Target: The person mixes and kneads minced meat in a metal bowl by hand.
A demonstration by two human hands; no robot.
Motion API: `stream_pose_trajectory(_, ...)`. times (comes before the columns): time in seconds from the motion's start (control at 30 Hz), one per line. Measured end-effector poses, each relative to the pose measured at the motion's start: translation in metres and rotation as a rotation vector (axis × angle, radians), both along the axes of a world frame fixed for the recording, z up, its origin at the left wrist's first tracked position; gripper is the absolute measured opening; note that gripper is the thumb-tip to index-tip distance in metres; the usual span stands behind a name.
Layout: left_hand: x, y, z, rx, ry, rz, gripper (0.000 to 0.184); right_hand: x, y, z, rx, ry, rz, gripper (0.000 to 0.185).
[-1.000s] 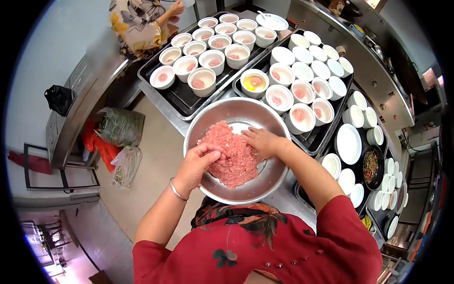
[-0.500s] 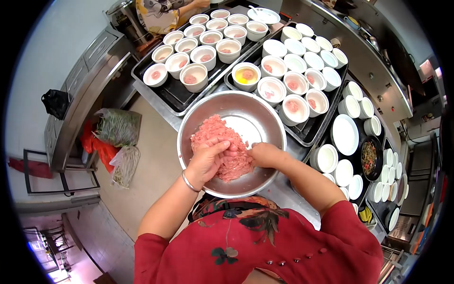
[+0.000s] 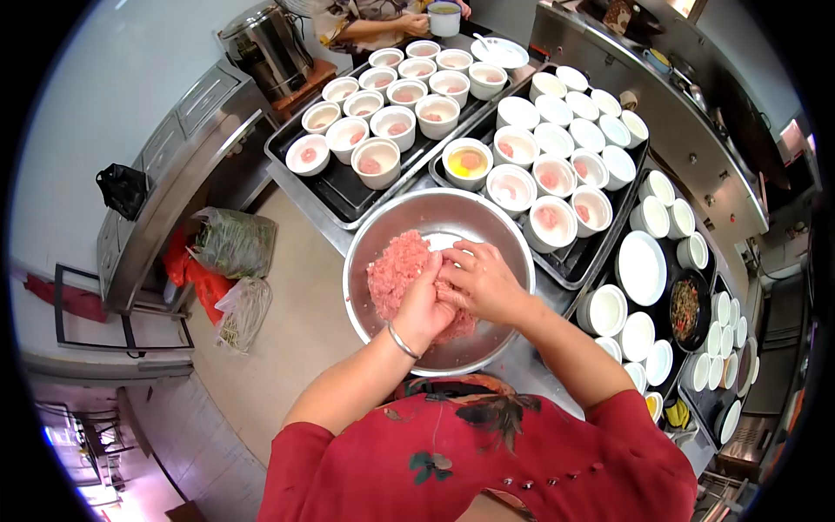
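Note:
A wide steel bowl (image 3: 513, 326) holds a mound of pink minced meat (image 3: 400, 274), heaped toward its left side. Above the meat my left hand (image 3: 420, 304), with a bangle on the wrist, is cupped with its thumb up. My right hand (image 3: 487, 283) has come against it, fingers bent over the left palm. Both hands are closed together; whatever lies between them is hidden. Just beyond the bowl stand white ramekins with small lumps of meat, and one ramekin (image 3: 467, 163) has yellow egg around its lump.
Dark trays (image 3: 348, 204) carry many white ramekins at the back and right. A large white bowl (image 3: 641, 261) and a black dish of chopped food (image 3: 687, 309) sit to the right. Across the table another person's hand holds a mug (image 3: 444, 19). Bagged greens (image 3: 235, 244) lie on the floor.
My right hand has lifted from the meat at the bowl's right side and moved left onto my left hand. The other person's hand and mug have come into view.

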State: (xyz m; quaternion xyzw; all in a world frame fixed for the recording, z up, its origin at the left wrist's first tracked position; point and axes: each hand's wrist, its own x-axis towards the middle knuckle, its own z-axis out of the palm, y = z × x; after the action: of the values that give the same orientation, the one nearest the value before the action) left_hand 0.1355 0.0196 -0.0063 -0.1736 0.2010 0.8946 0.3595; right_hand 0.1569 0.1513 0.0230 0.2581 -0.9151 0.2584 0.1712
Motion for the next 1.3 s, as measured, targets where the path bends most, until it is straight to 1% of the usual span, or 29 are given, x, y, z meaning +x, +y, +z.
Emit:
stream_pose_trajectory(0.07, 0.000, -0.004, -0.005, -0.136, -0.002, 0.006, 0.020, -0.007, 0.014, -0.001, -0.312, -0.506, 0.223, 0.027)
stream_pose_trajectory(0.1, 0.000, -0.010, -0.005, -0.137, -0.005, 0.000, 0.020, -0.016, 0.028, -0.004, -0.628, -0.818, 0.282, 0.034)
stream_pose_trajectory(0.17, -0.005, -0.025, -0.006, -0.145, -0.023, -0.012, 0.020, -0.029, 0.051, -0.025, -0.557, -0.915, 0.049, 0.038)
stream_pose_trajectory(0.2, -0.007, -0.029, -0.003, -0.193, -0.012, 0.019, 0.020, -0.030, 0.049, -0.037, -0.560, -0.915, 0.050, 0.038)
stream_pose_trajectory(0.27, -0.010, -0.034, 0.003, -0.203, 0.023, 0.025, 0.020, -0.028, 0.046, -0.058, 0.032, -0.824, -0.040, 0.040)
stream_pose_trajectory(0.3, -0.012, -0.036, 0.005, -0.210, 0.058, 0.033, 0.021, -0.028, 0.036, -0.063, 0.016, -0.786, -0.001, 0.036)
stream_pose_trajectory(0.37, -0.013, -0.037, 0.008, -0.171, 0.077, 0.028, 0.022, -0.025, 0.017, -0.066, -0.248, -0.961, -0.128, 0.032)
stream_pose_trajectory(0.4, -0.011, -0.036, 0.017, -0.249, 0.057, 0.053, 0.022, -0.025, 0.012, -0.070, -0.249, -0.960, -0.126, 0.032)
stream_pose_trajectory(0.43, -0.010, -0.036, 0.026, -0.327, 0.037, 0.078, 0.022, -0.025, 0.008, -0.078, -0.158, -0.913, -0.153, 0.029)
stream_pose_trajectory(0.47, -0.009, -0.037, 0.031, -0.328, 0.039, 0.079, 0.022, -0.025, 0.005, -0.078, -0.068, -0.864, -0.181, 0.027)
stream_pose_trajectory(0.5, -0.009, -0.039, 0.035, -0.305, 0.073, 0.067, 0.023, -0.023, 0.008, -0.075, -0.068, -0.858, -0.180, 0.027)
stream_pose_trajectory(0.57, -0.010, -0.047, 0.033, -0.280, 0.112, 0.060, 0.023, -0.017, 0.020, -0.058, -0.407, -1.235, -0.009, 0.018)
stream_pose_trajectory(0.6, -0.011, -0.052, 0.023, -0.350, 0.178, -0.016, 0.025, -0.014, 0.024, -0.033, -0.615, -1.286, -0.023, 0.014)
stream_pose_trajectory(0.63, -0.012, -0.056, 0.015, -0.419, 0.249, -0.089, 0.027, -0.015, 0.024, -0.020, -0.607, -1.275, -0.017, 0.014)
stream_pose_trajectory(0.7, -0.007, -0.045, 0.008, -0.449, 0.314, -0.099, 0.028, -0.012, 0.023, -0.006, -0.866, -1.177, 0.065, 0.015)
stream_pose_trajectory(0.73, -0.004, -0.039, 0.006, -0.323, 0.254, -0.100, 0.026, -0.011, 0.015, -0.003, -0.784, -0.949, 0.100, 0.019)
stream_pose_trajectory(0.77, -0.003, -0.032, 0.006, -0.196, 0.194, -0.102, 0.025, -0.010, 0.008, 0.000, -0.781, -0.941, 0.104, 0.019)
stream_pose_trajectory(0.8, 0.001, -0.023, 0.025, -0.137, 0.168, -0.093, 0.021, -0.009, 0.002, 0.003, -0.569, -0.665, 0.095, 0.021)
stream_pose_trajectory(0.83, 0.002, -0.018, 0.024, -0.135, 0.174, -0.092, 0.021, -0.008, -0.003, 0.006, -0.358, -0.395, 0.084, 0.024)
stream_pose_trajectory(0.87, 0.003, -0.015, 0.020, -0.195, 0.241, -0.072, 0.021, -0.008, -0.008, 0.009, -0.369, -0.479, 0.032, 0.025)
stream_pose_trajectory(0.9, 0.002, -0.013, 0.015, -0.254, 0.307, -0.049, 0.020, -0.007, -0.008, 0.010, -0.364, -0.477, 0.034, 0.025)
stream_pose_trajectory(0.97, -0.004, -0.016, 0.005, -0.224, 0.302, -0.079, 0.019, -0.008, -0.008, 0.012, -0.283, -0.477, -0.058, 0.025)
stream_pose_trajectory(1.0, -0.007, -0.018, 0.002, -0.188, 0.235, -0.054, 0.018, -0.009, -0.004, 0.015, -0.279, -0.475, -0.052, 0.025)
stream_pose_trajectory(1.07, -0.010, -0.024, 0.002, -0.156, 0.171, -0.021, 0.016, -0.010, 0.009, 0.024, -0.580, -0.636, 0.056, 0.032)
stream_pose_trajectory(1.1, -0.012, -0.027, 0.002, -0.179, 0.123, 0.015, 0.018, -0.014, 0.013, 0.018, -0.815, -0.723, 0.041, 0.033)
stream_pose_trajectory(1.17, -0.016, -0.037, 0.004, -0.207, 0.082, 0.056, 0.019, -0.014, 0.024, 0.024, -1.148, -0.960, 0.006, 0.031)
stream_pose_trajectory(1.23, -0.022, -0.042, 0.005, 0.042, 0.091, 0.030, 0.019, -0.014, 0.028, 0.019, -1.147, -0.937, 0.064, 0.033)
stream_pose_trajectory(1.27, -0.020, -0.040, 0.012, -0.069, 0.101, 0.062, 0.020, -0.012, 0.025, 0.024, -0.980, -0.911, 0.051, 0.033)
stream_pose_trajectory(1.3, -0.022, -0.036, 0.011, -0.065, 0.106, 0.064, 0.020, -0.009, 0.019, 0.030, -0.814, -0.887, 0.036, 0.034)
